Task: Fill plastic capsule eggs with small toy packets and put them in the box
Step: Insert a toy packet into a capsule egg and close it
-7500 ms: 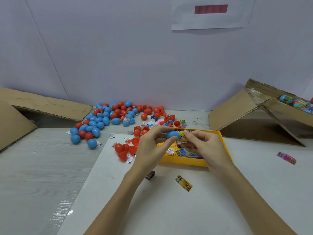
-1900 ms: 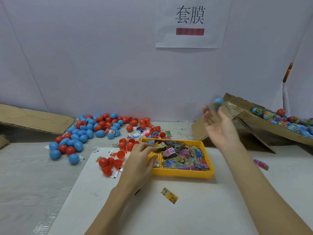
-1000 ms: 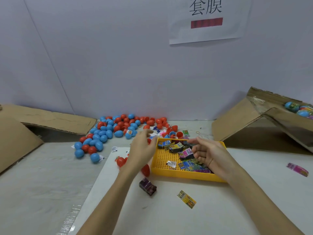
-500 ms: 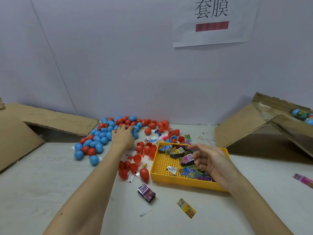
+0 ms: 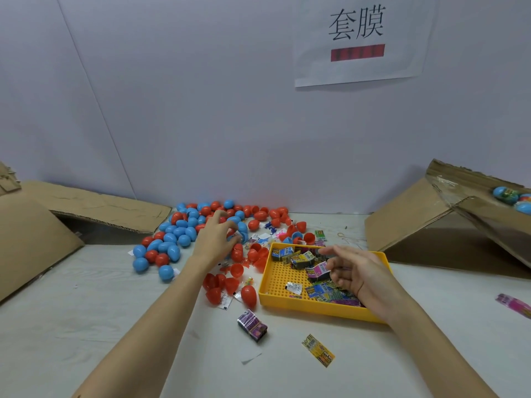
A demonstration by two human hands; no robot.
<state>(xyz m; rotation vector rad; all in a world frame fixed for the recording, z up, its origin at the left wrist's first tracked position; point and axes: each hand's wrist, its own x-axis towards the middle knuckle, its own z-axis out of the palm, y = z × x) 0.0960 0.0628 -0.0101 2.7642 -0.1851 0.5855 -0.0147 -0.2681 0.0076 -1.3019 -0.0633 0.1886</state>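
Observation:
A pile of red and blue capsule eggs [image 5: 178, 239] lies at the back of the table. My left hand [image 5: 214, 242] reaches into its right side, fingers curled round a blue egg [image 5: 242, 231]. Several open red halves and one whole red egg [image 5: 248, 294] lie left of the yellow tray [image 5: 275, 297], which holds several small toy packets. My right hand [image 5: 356, 272] hovers over the tray, fingers loosely curled and holding nothing, its fingertips beside a pink packet [image 5: 317, 271]. The cardboard box [image 5: 471, 208] at the right holds wrapped eggs [image 5: 505, 195].
Loose packets lie on the table: a purple one [image 5: 252, 328], a yellow one [image 5: 318, 350] and a pink one [image 5: 514, 305] at the far right. Another cardboard box [image 5: 34, 239] stands at the left. A paper sign [image 5: 359, 38] hangs on the wall.
My right hand tossed a filled egg toward the box, then came back over the tray. My left hand left the tray, reached into the egg pile and now closes on a blue egg.

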